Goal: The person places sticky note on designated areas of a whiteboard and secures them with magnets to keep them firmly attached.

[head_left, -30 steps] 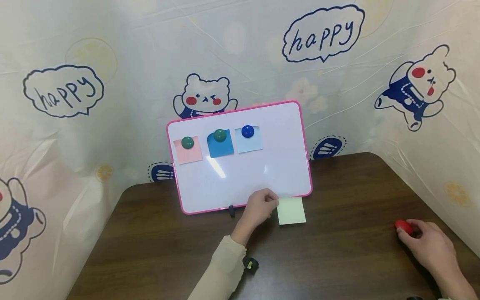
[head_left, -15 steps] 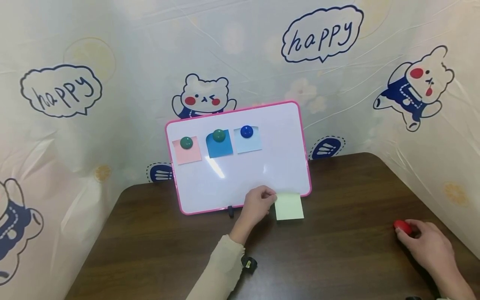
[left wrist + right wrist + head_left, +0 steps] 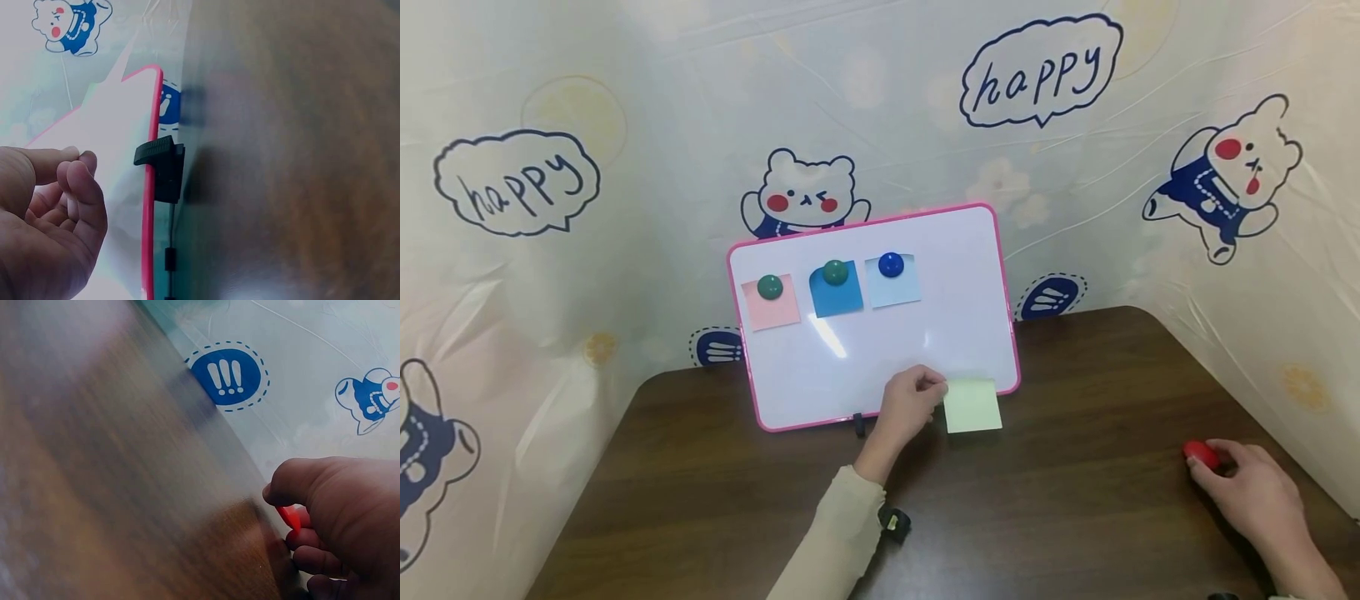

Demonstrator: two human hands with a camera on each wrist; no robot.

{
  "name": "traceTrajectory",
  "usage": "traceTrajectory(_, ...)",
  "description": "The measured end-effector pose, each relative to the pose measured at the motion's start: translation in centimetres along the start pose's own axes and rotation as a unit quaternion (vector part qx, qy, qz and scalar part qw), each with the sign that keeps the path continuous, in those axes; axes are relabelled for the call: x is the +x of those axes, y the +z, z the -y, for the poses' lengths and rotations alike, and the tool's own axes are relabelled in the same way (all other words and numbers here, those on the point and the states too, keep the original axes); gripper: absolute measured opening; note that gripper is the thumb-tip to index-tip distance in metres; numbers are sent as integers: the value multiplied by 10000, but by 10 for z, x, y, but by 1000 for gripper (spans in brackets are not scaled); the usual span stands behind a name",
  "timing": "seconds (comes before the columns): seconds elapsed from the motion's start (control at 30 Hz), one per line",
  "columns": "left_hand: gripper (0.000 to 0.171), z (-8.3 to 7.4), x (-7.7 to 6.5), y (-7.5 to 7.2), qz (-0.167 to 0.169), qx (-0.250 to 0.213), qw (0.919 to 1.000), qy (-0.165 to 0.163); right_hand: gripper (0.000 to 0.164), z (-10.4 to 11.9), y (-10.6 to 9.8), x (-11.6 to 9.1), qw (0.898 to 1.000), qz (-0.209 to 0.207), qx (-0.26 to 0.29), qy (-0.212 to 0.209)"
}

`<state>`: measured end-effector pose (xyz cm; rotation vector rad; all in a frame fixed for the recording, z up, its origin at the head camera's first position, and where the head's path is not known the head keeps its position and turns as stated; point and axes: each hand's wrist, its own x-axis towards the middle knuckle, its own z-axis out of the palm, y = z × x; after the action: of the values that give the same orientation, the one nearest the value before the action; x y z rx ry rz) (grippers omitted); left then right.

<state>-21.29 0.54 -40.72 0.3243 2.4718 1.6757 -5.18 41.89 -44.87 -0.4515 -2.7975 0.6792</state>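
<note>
In the head view my left hand (image 3: 912,404) pinches a pale green sticky note (image 3: 973,407) by its upper left corner, in front of the lower right edge of a pink-framed whiteboard (image 3: 880,358). At the right of the table, the thumb and fingers of my right hand (image 3: 1251,492) grip a round red magnet (image 3: 1200,455); a red sliver of the magnet (image 3: 289,517) shows in the right wrist view. Pinned on the board are a pink note (image 3: 772,310) and a blue note (image 3: 838,296) under green magnets, and a light blue note (image 3: 895,287) under a blue magnet (image 3: 891,265).
The whiteboard leans back against a patterned curtain (image 3: 880,100) at the rear of the dark wooden table (image 3: 1037,500). A black clip (image 3: 164,167) sits on the board's lower edge. Bare board surface lies right of the light blue note.
My left hand has lifted the pale green note slightly, so more of it now overlaps the board's lower edge. The right hand keeps its place with the red magnet.
</note>
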Motion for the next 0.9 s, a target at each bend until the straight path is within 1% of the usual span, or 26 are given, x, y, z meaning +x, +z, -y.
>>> traceTrajectory(0.1,9,-2,3,-2,-56,-8,10000,-16,43,0,0,0,10000,-22,3,-21)
traceTrajectory(0.23,9,-7,9,-5,-174,92,9998,63,43,0,0,0,10000,-13,-21,-33)
traceTrajectory(0.43,9,-20,17,-12,-303,108,9993,185,42,-1,1,1,10000,-25,-31,-50)
traceTrajectory(0.53,9,-28,22,-16,-346,103,9993,105,43,-2,1,0,10000,-4,-56,-48)
traceTrajectory(0.7,11,-41,31,-21,-487,231,9985,-36,44,-4,1,1,10000,39,-53,-66)
traceTrajectory(0.9,11,-53,42,-28,-649,335,9973,48,45,-6,1,2,9999,105,-87,-87)
